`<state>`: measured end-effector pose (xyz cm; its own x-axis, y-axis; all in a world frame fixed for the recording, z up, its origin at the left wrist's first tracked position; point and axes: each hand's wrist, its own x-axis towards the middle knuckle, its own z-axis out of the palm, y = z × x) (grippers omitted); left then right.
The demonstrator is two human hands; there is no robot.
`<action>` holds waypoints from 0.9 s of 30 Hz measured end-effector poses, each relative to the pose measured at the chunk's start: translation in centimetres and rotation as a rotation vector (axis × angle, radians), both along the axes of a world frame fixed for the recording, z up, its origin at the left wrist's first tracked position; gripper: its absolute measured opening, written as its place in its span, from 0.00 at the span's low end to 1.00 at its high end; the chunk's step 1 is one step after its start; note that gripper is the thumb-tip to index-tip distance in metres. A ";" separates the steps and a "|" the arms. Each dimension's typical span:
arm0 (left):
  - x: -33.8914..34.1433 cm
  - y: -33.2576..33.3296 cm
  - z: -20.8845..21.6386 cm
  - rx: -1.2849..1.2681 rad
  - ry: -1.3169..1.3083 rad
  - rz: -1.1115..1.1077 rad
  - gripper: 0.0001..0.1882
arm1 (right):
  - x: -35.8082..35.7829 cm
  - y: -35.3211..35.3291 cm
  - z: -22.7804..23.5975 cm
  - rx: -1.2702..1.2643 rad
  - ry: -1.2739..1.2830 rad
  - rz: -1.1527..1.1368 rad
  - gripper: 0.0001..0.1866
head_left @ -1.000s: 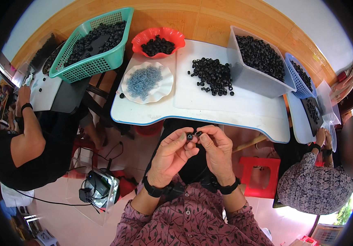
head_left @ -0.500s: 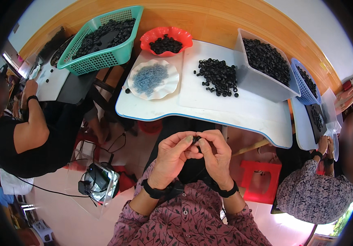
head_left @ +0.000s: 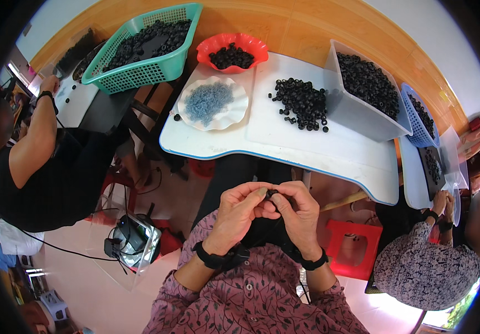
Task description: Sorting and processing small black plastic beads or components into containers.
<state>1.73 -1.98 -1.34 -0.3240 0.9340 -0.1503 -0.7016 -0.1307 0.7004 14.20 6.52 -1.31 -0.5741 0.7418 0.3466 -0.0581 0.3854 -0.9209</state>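
Observation:
My left hand (head_left: 239, 214) and my right hand (head_left: 296, 216) meet in front of my chest, below the table's near edge. Between their thumbs and fingertips they pinch a small black ring-shaped part (head_left: 271, 193), mostly covered by the fingers. Beyond them on the white table (head_left: 217, 146) lies a loose heap of similar black ring-shaped parts (head_left: 300, 103). Left of the heap, a white wavy-rimmed plate (head_left: 240, 114) holds tiny bluish, see-through pieces (head_left: 209, 102). Behind the plate stands a red wavy-rimmed bowl (head_left: 259, 44) with more black parts in it.
A grey plastic bin (head_left: 357, 114) full of black parts stands right of the heap, beside a blue basket (head_left: 418, 133). A green basket (head_left: 139, 78) is at the far left. Co-workers sit on both sides. A red stool (head_left: 351, 247) stands right of me.
The view has shifted slightly. Both my hands keep their pinch on the small black part. The left co-worker's arm has risen toward the far end of their table.

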 end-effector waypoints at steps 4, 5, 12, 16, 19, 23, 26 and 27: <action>0.2 0.1 -0.3 -0.020 -0.021 -0.032 0.13 | 0.5 -0.1 -0.6 -0.110 0.023 0.012 0.08; 0.3 0.1 -0.3 -0.021 -0.021 -0.033 0.13 | 0.6 -0.1 -0.6 -0.142 0.040 0.018 0.08; 0.8 0.2 -0.8 -0.035 -0.005 -0.048 0.12 | 1.4 -0.3 -0.7 -0.316 0.095 0.034 0.07; 0.6 0.2 -0.8 -0.066 -0.015 -0.016 0.12 | 2.7 0.5 -1.1 -0.285 0.056 -0.024 0.06; -0.1 0.1 -1.0 -0.065 0.011 0.042 0.12 | 3.7 1.8 -1.5 -0.310 0.109 -0.101 0.06; -0.7 -0.1 -0.8 -0.092 0.031 0.127 0.12 | 5.5 3.9 -0.6 -0.321 0.077 -0.219 0.07; -1.0 0.0 -1.1 -0.102 0.040 0.154 0.12 | 7.2 5.9 -1.3 -0.250 0.058 -0.296 0.07; -1.0 0.0 -1.2 -0.103 0.041 0.159 0.12 | 7.7 6.2 -1.3 -0.252 0.055 -0.317 0.07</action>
<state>0.73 -1.96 -2.57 -0.4742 0.8508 -0.2262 -0.6486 -0.1638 0.7433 21.94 12.73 -2.60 -0.2890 0.9446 0.1554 -0.0248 0.1549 -0.9876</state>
